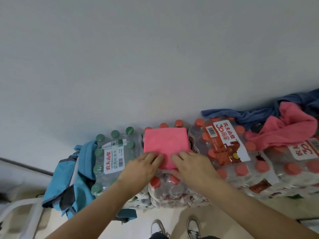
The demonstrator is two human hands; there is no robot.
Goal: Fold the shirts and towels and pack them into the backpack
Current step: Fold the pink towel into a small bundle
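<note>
A folded pink towel lies flat on top of shrink-wrapped packs of water bottles. My left hand rests on its near left edge with fingers laid flat. My right hand holds the near right corner, fingers on top and thumb under the edge. A blue backpack hangs at the left side of the bottle packs. At the far right, a crumpled pink towel and a blue shirt lie unfolded on the packs.
Green-capped bottle pack stands left, red-capped packs fill the middle and right, all against a white wall. My shoes stand on the pale floor below. A white frame sits at lower left.
</note>
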